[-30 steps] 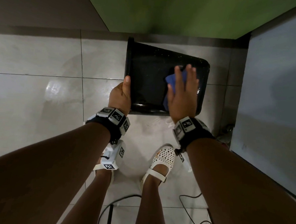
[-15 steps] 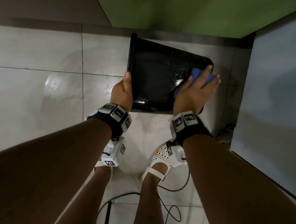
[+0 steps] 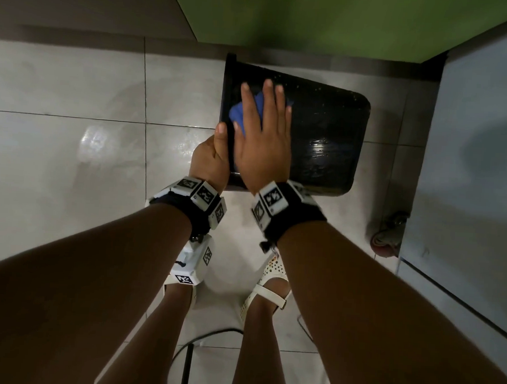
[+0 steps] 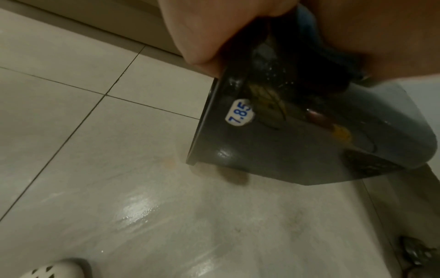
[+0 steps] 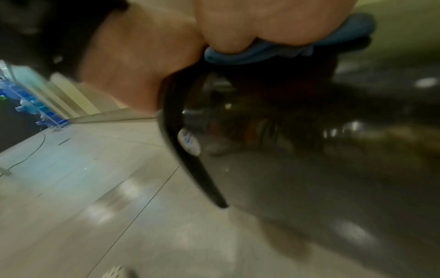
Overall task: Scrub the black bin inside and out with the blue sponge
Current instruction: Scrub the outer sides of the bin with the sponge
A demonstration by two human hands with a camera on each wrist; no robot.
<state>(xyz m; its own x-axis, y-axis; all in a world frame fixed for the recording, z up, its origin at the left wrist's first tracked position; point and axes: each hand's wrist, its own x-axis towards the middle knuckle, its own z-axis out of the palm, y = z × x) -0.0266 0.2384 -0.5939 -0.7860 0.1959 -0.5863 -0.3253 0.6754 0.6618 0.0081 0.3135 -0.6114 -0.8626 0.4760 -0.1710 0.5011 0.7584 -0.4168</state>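
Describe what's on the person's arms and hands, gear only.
Both forearms are bare, with no sleeves, and the left hand and right hand wear no gloves. Each wrist carries a black wristband ringed with white square blocks printed with black fiducial markers. A white camera housing with the same markers hangs under the left wrist. No rings are visible.

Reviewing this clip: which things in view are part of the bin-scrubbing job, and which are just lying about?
Part of the job:
black bin, gripped at its rim by the left hand
blue sponge, pressed flat on the bin's outside by the right hand

Lying about:
cable on the floor
white price sticker on the bin
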